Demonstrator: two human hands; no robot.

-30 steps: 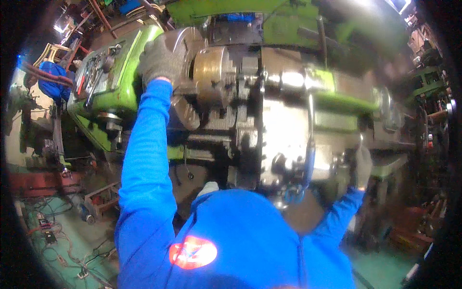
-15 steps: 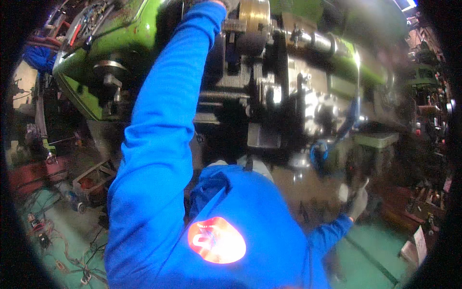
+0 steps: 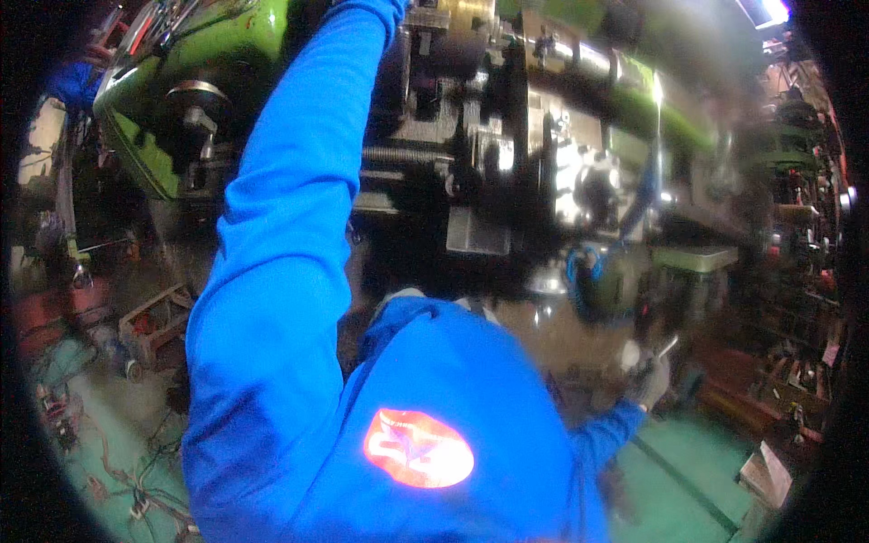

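Observation:
My left arm, in a blue sleeve, stretches up across a green lathe. Its hand lies beyond the upper edge, near a brass-coloured round part on the machine. Low on the right, my right hand is held away from the lathe. Its fingers look closed, and a thin pale stick-like thing juts up from it, too blurred to name. Between the arms sit the lathe's metal carriage and tool slide, with a long threaded screw on their left.
A blue hose hangs below the slide. Cables lie on the green floor at the left, near a wooden crate. Crowded shelves stand at the right. A bright lamp shines at the upper right.
The view has shifted, so the lathe appears slightly higher and further left. My left hand has slipped out past the upper edge. The pale thing at my right hand now shows longer and more tilted.

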